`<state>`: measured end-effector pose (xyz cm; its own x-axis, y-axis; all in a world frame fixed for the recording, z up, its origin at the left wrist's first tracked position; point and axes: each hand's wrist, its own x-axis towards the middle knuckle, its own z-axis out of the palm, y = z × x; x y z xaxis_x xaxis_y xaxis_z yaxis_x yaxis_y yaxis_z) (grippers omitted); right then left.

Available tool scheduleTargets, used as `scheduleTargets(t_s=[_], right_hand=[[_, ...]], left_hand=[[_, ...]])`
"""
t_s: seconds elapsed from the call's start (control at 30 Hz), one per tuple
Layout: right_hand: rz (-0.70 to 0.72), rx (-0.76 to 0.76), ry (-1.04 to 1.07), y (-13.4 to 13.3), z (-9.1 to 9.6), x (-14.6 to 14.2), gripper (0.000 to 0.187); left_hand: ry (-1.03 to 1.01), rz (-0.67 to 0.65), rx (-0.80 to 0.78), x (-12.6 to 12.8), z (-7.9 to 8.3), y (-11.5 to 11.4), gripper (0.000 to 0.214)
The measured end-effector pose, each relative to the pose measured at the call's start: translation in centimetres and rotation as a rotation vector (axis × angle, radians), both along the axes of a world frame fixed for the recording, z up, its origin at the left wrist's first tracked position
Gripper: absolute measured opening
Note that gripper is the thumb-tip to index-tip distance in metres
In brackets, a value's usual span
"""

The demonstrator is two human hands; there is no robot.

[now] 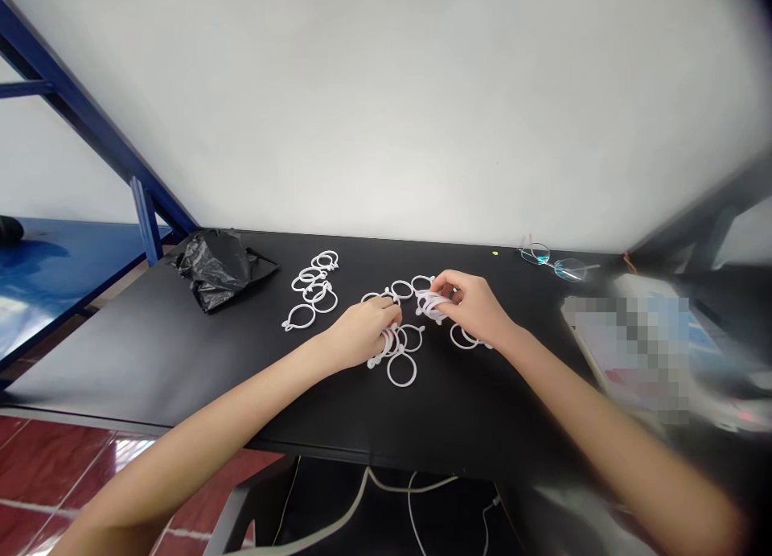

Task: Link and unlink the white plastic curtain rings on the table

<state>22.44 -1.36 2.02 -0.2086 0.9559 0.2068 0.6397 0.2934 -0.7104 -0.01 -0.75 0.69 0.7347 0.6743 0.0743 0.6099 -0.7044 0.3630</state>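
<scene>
Across the black table (350,407), pinching bunched white rings (430,303) between narrowed right fingers (447,279); curling left fingers (391,313) against another ring cluster (387,345), grip hard to tell, with a loose ring (401,385) just beside it.

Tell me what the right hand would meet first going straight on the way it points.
Probably the loose white rings, lying on the table just past the bunch of rings that the right hand pinches. Depth is hard to judge, so it might pass above them.
</scene>
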Motion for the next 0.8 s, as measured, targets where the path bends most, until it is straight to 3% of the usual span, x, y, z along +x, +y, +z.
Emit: scheduleTargets(t_s=[0.17,0.27,0.37,0.47,0.63,0.8], right_hand=[[0.192,-0.203,0.175,-1.1,0.4,0.1,0.005],[0.276,-0.282,0.052,-1.3,-0.2,-0.8,0.011],[0.234,-0.222,-0.174,-1.2,-0.8,-1.5,0.02],[0.177,-0.183,-0.256,-1.0,-1.1,-1.6,0.013],[0.082,-0.035,-0.098,-1.2,-0.9,-0.5,0.014],[0.097,0.131,0.116,-1.8,-1.2,-0.5,0.014]], left_hand=[[-0.315,-0.024,-0.035,-0.7,0.8,0.3,0.009],[-0.508,-0.013,-0.113,-0.9,1.2,0.2,0.008],[-0.603,-0.012,-0.113,-0.8,1.2,-0.2,0.008],[-0.694,-0.032,-0.068,-0.4,1.0,-0.5,0.01],[-0.981,0.143,-0.273,0.1,0.2,-0.8,0.03],[-0.919,0.121,-0.419,-0.6,0.4,-0.7,0.022]])
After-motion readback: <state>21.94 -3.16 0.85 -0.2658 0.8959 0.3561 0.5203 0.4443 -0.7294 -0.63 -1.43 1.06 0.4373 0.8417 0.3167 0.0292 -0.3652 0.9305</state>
